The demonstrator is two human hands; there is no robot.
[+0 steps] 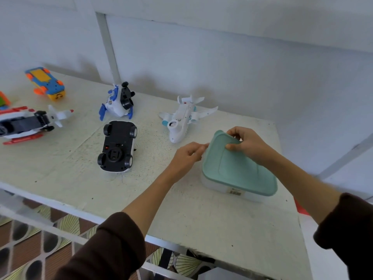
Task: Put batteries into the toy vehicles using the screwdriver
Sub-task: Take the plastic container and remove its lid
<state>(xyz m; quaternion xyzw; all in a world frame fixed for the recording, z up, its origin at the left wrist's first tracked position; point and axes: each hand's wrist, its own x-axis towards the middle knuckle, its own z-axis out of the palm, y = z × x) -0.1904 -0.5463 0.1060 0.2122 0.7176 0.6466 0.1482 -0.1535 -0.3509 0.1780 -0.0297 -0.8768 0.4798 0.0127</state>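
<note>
A clear plastic box with a teal lid [240, 168] sits on the white table [70, 168] at the right. My right hand [246, 144] grips the lid's far corner, which is lifted. My left hand [187, 156] pinches the lid's left edge. Several toy vehicles lie on the table: a black-bottomed car [118, 146] upside down in the middle, a white plane [183, 118] beyond my hands, a white and blue helicopter [119, 102], a red and white plane [26, 123] at the left, and an orange and blue toy [46, 82] at the far left. No screwdriver or batteries are visible.
A white wall [222, 57] rises right behind the table, with a metal post [109, 47] at the back. The table's front edge runs diagonally from left to lower right, with patterned floor [30, 239] below it. Another toy's edge [4, 101] shows at the far left.
</note>
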